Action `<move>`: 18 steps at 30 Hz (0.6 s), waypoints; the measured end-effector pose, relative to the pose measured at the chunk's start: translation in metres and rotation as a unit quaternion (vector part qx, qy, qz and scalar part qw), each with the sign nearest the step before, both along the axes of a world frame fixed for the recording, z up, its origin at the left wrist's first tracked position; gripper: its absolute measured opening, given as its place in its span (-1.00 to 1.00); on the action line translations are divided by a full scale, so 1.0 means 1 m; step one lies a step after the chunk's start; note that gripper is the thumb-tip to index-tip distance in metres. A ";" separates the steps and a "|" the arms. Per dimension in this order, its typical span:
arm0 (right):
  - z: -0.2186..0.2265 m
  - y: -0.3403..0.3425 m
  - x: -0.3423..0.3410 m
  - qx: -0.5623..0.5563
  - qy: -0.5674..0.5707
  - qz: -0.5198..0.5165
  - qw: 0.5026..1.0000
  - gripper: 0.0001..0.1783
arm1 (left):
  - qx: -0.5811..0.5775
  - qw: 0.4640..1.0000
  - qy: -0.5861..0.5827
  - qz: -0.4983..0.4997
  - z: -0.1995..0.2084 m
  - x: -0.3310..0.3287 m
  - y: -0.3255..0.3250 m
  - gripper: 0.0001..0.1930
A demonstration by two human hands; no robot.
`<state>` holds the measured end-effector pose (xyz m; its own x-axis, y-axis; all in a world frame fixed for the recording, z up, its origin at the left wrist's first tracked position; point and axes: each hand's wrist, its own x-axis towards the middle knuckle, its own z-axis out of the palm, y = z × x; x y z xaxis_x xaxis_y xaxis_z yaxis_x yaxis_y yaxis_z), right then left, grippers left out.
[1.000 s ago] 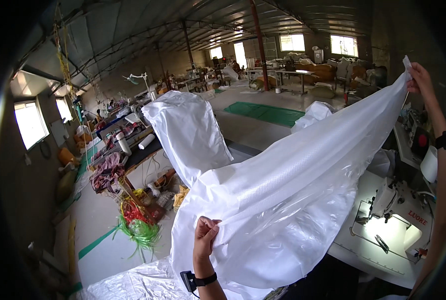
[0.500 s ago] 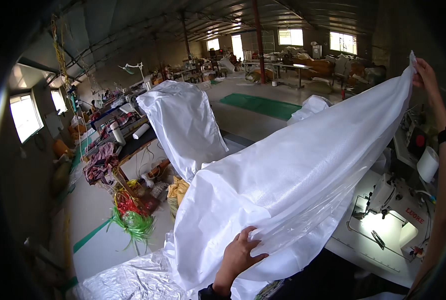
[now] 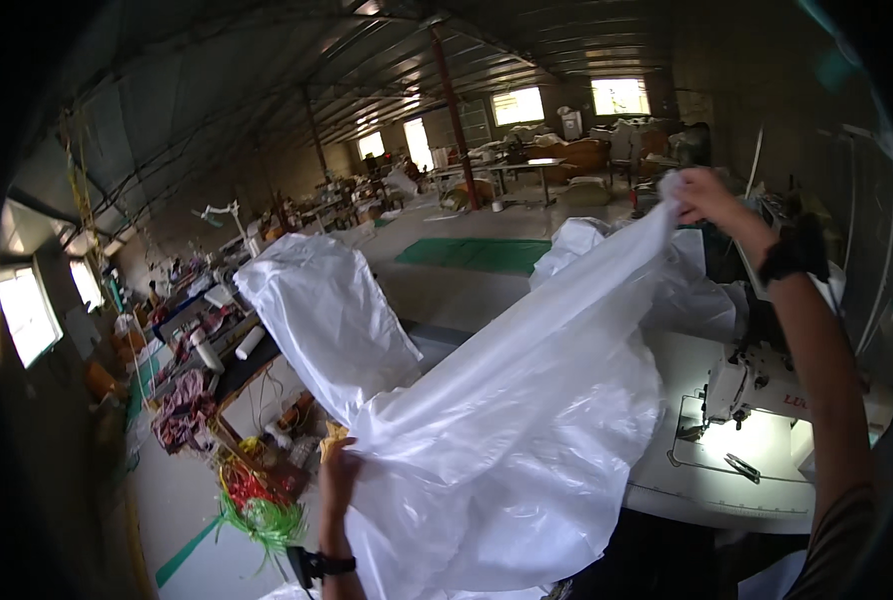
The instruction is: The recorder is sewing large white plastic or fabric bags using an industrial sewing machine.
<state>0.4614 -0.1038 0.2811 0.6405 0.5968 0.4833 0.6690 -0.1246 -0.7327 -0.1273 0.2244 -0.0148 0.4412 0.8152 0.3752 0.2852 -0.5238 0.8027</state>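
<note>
A large white woven plastic bag [image 3: 507, 440] with a glossy film on it is stretched slantwise in front of me. My right hand [image 3: 709, 200] is raised at the far right, its fingers closed round a bunched corner of the bag. Lower down, my left hand [image 3: 341, 475] grips the bag's left edge, with its fingers partly hidden and a little blurred. Below my right forearm stands a white sewing machine [image 3: 757, 385] with its lamp lit. Small dark thread snips [image 3: 742, 467] lie on its pale table [image 3: 667, 490].
Another white bag [image 3: 332, 310] lies draped beyond my left hand. Red and green plastic strands [image 3: 267, 515] hang at the left, near a cluttered bench [image 3: 232, 365]. Farther off, a green sheet [image 3: 472, 254] covers part of the floor near a red post [image 3: 455, 120].
My right hand has come down and left, bringing the bag's corner with it. My left hand has moved from flat on the bag to its left edge. The view has shifted too.
</note>
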 end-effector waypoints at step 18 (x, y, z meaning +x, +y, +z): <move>-0.046 0.008 0.012 -0.047 -0.262 -0.071 0.961 -0.74 | -0.109 0.830 0.137 -0.530 -0.004 0.034 -0.229 -0.71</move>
